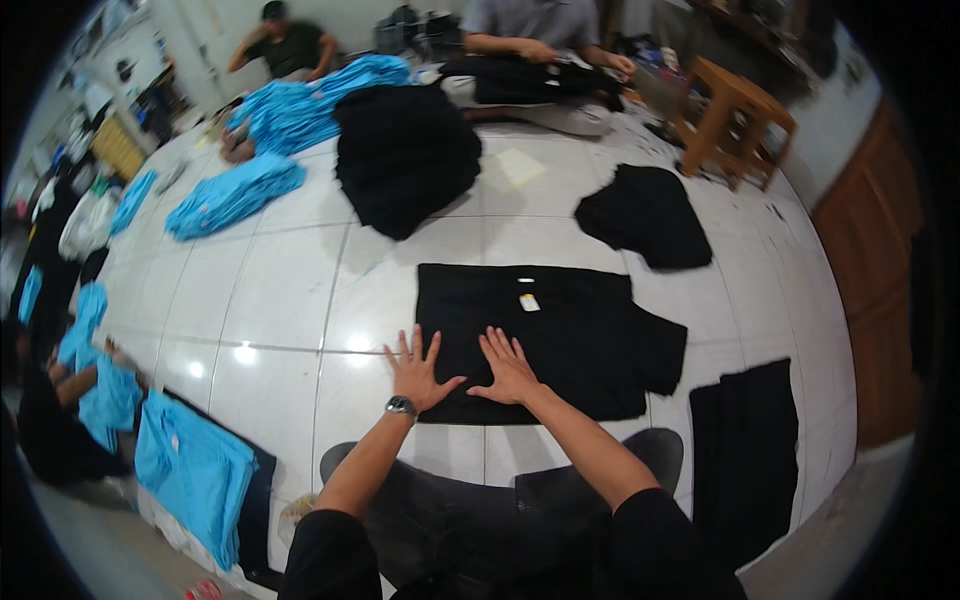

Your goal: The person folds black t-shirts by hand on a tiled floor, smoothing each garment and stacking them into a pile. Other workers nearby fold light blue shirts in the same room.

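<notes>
Both hands are open and grip nothing: the left hand (420,382) lies across the left edge of the black garment (580,350), and the right hand (512,380) rests on its cloth. The step seems to be smoothing; the next move probably calls for even, flat pressure. The garment lies under the palms, extending forward and rightward, its sleeve (664,350) farthest right.

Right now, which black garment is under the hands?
The flat, tagged shirt: right hand spread on it, left hand across its left edge. The heap, far pile and right stack lie apart from both.
</notes>
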Demonstrator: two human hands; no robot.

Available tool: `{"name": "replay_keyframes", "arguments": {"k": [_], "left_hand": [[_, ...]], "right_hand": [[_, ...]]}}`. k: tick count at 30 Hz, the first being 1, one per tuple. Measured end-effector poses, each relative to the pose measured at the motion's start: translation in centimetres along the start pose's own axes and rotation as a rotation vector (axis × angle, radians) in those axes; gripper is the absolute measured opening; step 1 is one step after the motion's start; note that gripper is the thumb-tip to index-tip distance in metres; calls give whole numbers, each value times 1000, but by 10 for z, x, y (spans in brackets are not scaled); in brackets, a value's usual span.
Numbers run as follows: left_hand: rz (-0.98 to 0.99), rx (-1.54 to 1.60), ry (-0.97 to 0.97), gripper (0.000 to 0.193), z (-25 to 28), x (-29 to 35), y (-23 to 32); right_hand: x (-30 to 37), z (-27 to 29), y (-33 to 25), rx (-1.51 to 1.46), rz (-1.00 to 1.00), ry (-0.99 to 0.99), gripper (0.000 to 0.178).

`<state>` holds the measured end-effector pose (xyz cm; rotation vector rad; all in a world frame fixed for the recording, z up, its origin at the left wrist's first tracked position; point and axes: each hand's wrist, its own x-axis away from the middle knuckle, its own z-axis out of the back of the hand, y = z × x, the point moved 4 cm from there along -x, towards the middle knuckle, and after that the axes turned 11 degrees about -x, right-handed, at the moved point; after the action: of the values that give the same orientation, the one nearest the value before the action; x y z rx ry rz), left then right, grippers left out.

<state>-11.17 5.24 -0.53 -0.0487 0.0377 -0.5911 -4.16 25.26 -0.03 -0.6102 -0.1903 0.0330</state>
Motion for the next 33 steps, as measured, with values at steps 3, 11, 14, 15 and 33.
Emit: {"name": "replay_keyframes", "arguments": {"k": [3, 11, 14, 15, 33], "left_hand": [[-174, 46, 26, 92, 2, 2, 12], [-290, 238, 188, 70, 25, 0, 40], [-353, 178, 119, 67, 33, -11, 71], [-369, 196, 148, 64, 36, -16, 86], [-571, 304, 73, 57, -3, -166, 337]], "right_hand": [[31, 20, 23, -77, 107, 166, 113], [173, 125, 187, -145, -203, 927, 74], [224, 153, 251, -203, -591, 1365, 56], [234, 155, 263, -237, -642, 1376, 48], [242, 137, 250, -305, -406, 524, 31]]}}
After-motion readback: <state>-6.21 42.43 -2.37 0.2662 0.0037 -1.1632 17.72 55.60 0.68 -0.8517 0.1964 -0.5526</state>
